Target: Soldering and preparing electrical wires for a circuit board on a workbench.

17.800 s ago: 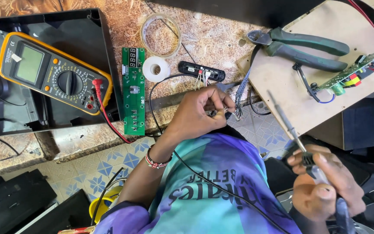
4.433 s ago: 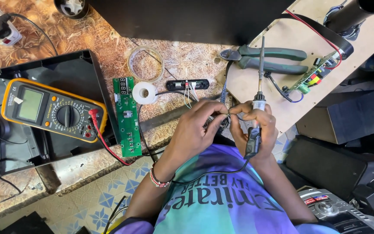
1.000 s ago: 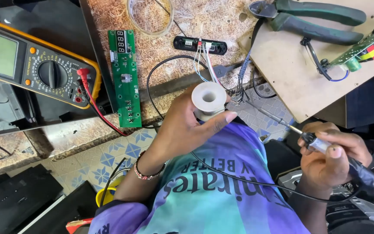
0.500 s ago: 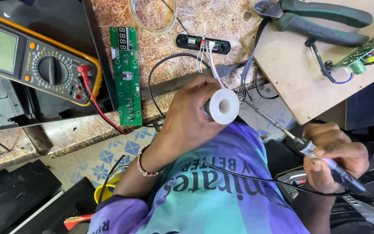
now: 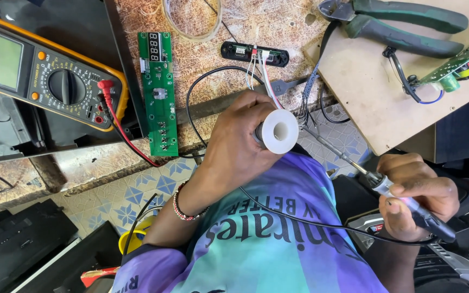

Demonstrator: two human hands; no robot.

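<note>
1. Solder spool [image 5: 279, 131]: a small white reel, judged light and rigid, its wire soft and easily kinked; the left hand [image 5: 238, 142] closes around its barrel, above the lap, near the bench edge.
2. Soldering iron [image 5: 386, 187]: the right hand [image 5: 416, 195] holds it wrapped around the handle; the bare metal shaft is best left untouched.
3. Beyond lie the green circuit board [image 5: 158, 92], multimeter [image 5: 44, 76] and pliers [image 5: 403, 24].

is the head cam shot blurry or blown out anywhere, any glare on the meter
Head view: sharp across the bench; solder spool in the left hand reads bright white but keeps its edges; multimeter screen shows no glare; right hand with soldering iron is crisp; lighting even, shadows soft.
</note>
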